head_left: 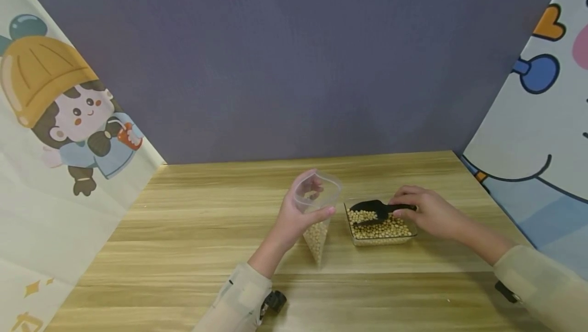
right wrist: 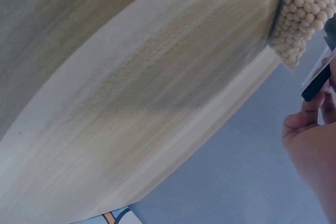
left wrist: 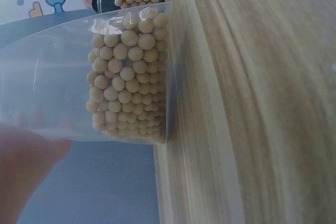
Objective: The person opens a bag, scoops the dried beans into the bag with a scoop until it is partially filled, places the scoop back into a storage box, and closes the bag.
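My left hand point(head_left: 291, 217) grips a clear plastic bag point(head_left: 328, 197) near its wide, round mouth, the thumb in front and the other fingers behind. Soybeans point(left wrist: 126, 77) fill the lower part of the bag, whose bottom edge is close to the table in the left wrist view. To the right, my right hand point(head_left: 432, 212) pinches the handle of a black scoop point(head_left: 378, 208). The scoop's head lies among the soybeans point(head_left: 390, 228) in a clear rectangular container point(head_left: 383, 241). Part of the scoop's handle point(right wrist: 316, 85) also shows in the right wrist view.
The container stands on a wood-grain table point(head_left: 193, 250), just right of the bag. A dark grey-blue panel point(head_left: 294, 67) rises behind the table. Printed cartoon sheets flank it, one on the left point(head_left: 27, 209) and one on the right point(head_left: 514, 133).
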{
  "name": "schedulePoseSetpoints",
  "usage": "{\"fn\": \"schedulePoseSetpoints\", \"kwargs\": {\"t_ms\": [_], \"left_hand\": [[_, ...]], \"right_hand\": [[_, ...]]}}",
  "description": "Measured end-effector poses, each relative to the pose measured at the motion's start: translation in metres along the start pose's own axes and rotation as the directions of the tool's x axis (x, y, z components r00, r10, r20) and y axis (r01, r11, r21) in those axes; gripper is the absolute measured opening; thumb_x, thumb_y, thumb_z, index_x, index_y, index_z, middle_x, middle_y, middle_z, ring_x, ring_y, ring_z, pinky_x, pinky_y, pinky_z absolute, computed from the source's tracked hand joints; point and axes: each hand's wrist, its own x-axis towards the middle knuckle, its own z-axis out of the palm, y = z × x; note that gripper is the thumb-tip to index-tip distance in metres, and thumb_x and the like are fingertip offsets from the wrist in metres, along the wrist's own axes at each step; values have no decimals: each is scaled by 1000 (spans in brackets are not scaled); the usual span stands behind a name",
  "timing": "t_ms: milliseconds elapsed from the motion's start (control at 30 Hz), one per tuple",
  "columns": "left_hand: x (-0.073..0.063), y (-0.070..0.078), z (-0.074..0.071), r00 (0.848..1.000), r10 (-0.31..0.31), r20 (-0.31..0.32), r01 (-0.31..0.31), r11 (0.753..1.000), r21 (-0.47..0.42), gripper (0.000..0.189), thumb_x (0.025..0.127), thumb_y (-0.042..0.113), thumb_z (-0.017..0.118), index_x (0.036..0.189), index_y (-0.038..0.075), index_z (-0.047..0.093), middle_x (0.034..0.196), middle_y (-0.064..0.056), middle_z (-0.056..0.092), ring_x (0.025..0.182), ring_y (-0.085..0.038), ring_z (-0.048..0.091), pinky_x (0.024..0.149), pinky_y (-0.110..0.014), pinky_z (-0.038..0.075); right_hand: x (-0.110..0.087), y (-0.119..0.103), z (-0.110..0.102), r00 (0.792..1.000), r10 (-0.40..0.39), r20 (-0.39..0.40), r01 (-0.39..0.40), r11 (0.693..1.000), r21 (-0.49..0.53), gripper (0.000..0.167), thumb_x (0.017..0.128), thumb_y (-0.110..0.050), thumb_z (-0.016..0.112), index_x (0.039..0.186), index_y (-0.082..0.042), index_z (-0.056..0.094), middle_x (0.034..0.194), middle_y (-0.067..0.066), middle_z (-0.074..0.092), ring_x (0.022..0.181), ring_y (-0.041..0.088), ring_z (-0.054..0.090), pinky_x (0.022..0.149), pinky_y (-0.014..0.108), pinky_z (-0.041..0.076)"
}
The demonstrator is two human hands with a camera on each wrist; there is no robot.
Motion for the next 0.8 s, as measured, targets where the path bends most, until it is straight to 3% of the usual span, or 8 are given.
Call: {"fn": "schedulePoseSetpoints", "kwargs": {"t_ms": [133, 300, 433, 633, 800], "left_hand": [[0, 1, 0, 1000, 5, 7, -5, 1000, 2, 90, 79, 13, 90, 158, 12, 45, 137, -5, 57, 130, -31, 55, 126, -49, 42], [-1, 2, 0, 1000, 15, 12, -15, 1000, -13, 90, 81, 14, 90, 158, 12, 44, 137, -4, 57, 133, -45, 51, 127, -54, 41], [-1, 2, 0, 1000, 21, 11, -21, 1000, -12, 89, 81, 12, 89, 157, 12, 45, 135, -2, 58, 133, -47, 50, 126, -53, 42], [0, 2, 1, 1000, 30, 6, -30, 1000, 9, 87, 79, 9, 88, 156, 11, 46, 134, -4, 58, 132, -44, 52, 125, -52, 43], [0, 5, 2, 1000, 28, 5, -28, 1000, 9, 86, 79, 6, 87, 155, 10, 46, 134, -5, 58, 131, -44, 52, 126, -54, 42]], "right_hand": [[-3, 1, -2, 1000, 21, 8, -22, 999, 27, 24, 97, -16, 77, 121, -15, 78, 112, -5, 70, 86, -3, 56, 64, 22, 47], [-5, 2, -4, 998, 58, 18, -59, 997, 55, 23, 98, -16, 76, 121, -16, 78, 113, -4, 70, 81, -5, 54, 61, 21, 45], [-6, 3, -5, 998, 63, 27, -65, 995, 78, 23, 99, -18, 75, 121, -15, 77, 114, -2, 70, 83, -4, 55, 62, 22, 46], [-2, 4, -16, 999, 4, -55, -2, 999, 34, 25, 95, -12, 78, 120, -13, 79, 114, 0, 73, 83, -5, 57, 63, 23, 47], [7, -5, -39, 996, 11, -94, -11, 1000, -2, 25, 96, -11, 77, 121, -12, 79, 115, 5, 73, 80, -3, 56, 60, 23, 46]]}}
